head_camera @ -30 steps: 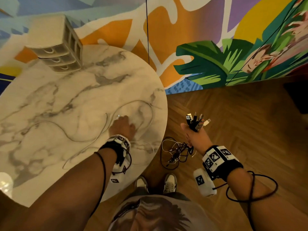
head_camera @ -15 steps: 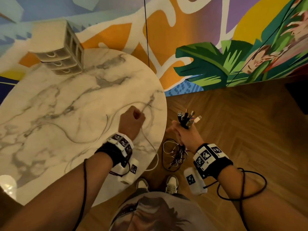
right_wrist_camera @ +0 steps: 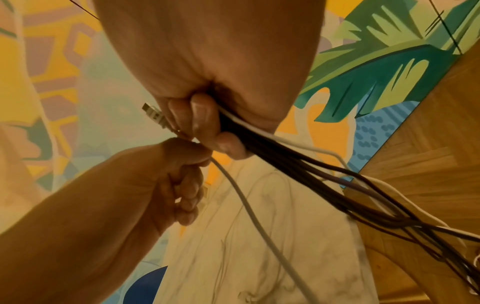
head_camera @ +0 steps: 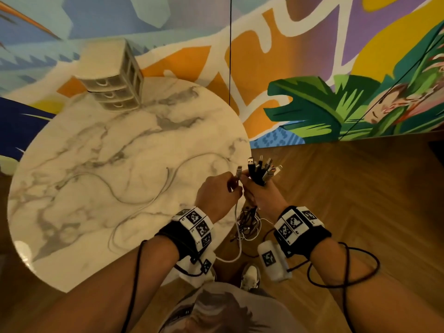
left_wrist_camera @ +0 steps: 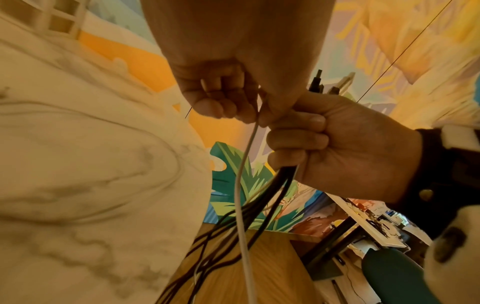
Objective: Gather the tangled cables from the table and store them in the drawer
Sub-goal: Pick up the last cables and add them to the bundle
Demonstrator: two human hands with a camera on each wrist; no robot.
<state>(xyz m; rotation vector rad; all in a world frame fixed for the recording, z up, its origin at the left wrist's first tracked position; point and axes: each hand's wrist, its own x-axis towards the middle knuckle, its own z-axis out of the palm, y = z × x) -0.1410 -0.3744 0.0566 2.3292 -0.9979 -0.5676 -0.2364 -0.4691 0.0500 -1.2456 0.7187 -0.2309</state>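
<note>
Left hand pinches a white cable just below its plug, fingers curled round it, and holds the plug end against the right hand. Right hand is clenched on a bundle of cables, mostly black with a few white; their plugs stand fanned above the fist. Both hands meet at the near right edge of the round marble table.

From the left wrist view, the white cable hangs below the left hand's fingers, apart from the dark strands. Below the right fist the bundle's tails drop into a tangled hanging clump over the wood floor.

More thin pale cable lies in loose curves on the tabletop, left of the hands; whether it is the same cable the left hand holds cannot be told. A small three-drawer unit stands at the far side of the table, all drawers shut.

Judgement: step in hand is adding the white plug end to the bundle. Cables look light, limp and smooth, so the tails will swing and snag; the stiff plug ends are the sound place to hold, with the slack coiled before it goes into a drawer. Drawer opening will need a free hand.
</note>
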